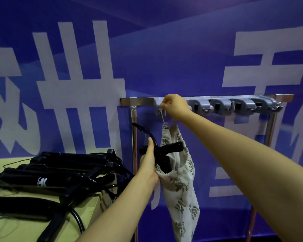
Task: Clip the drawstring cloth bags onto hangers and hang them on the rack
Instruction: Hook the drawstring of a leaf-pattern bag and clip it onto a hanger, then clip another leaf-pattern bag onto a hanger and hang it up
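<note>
right hand (175,106) pinches drawstring (163,117) at the rack (140,101) left end. left hand (148,165) grips hanger (173,147) and the mouth of the bag (180,189), which hangs below. take the weight on the left, seat the cord fully, then release.

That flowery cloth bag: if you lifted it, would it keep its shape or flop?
Probably floppy: the flowery bag hangs in limp folds below the black hanger in the left hand. Likely light, since the right hand seems to hold it up by a thin drawstring. Pushed, it should sway, not roll.
</note>
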A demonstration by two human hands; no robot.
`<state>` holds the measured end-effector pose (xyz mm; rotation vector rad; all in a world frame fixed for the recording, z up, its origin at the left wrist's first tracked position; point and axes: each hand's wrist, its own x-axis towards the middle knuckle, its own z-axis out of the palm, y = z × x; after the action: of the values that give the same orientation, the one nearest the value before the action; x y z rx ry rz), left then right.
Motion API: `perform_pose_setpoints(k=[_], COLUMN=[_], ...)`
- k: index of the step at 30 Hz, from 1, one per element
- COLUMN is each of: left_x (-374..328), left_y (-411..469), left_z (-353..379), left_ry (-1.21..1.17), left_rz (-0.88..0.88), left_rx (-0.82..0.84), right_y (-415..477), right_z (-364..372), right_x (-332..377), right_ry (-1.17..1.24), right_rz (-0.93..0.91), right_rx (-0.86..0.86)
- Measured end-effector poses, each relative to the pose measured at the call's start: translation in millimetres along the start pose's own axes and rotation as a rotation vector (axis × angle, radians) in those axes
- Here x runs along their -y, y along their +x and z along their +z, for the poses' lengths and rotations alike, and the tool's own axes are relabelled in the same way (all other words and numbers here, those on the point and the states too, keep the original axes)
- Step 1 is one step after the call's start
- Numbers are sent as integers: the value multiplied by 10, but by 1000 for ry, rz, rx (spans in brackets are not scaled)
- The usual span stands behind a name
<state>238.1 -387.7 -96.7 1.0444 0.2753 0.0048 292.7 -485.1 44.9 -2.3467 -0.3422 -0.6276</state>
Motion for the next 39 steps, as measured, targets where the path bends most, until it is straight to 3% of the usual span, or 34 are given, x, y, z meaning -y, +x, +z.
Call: perform_pose_setpoints(k=[4,11,15,22,28,32,35,39], left_x=[43,258,230,-115,-556,-789,-916,-900], left_y=[38,61,-21,-584,-1239,-1747,-2074,-2396], left_z=[-86,-220,-270,-567,-946,-1451,-1942,-2683], left_ry=[6,25,14,76,88,165,296,641], left_rz=[-7,-82,-111,-185,-52,127,256,402], left_rx=[-12,-102,-114,-66,-105,-168,-308,-540], right_y=[43,-253,-477,-1036,-1469,-1901,-2273,-2806], right_z=[103,409,529,586,562,662,860,1148], right_x=[-124,-307,-173,380,989,1442,1759,2065], right_ry=[42,319,180,271,336,415,440,351], right_rz=[124,187,170,65,-22,-97,-122,-178], right_rx=[-23,2,-94,-143,-49,36,213,505])
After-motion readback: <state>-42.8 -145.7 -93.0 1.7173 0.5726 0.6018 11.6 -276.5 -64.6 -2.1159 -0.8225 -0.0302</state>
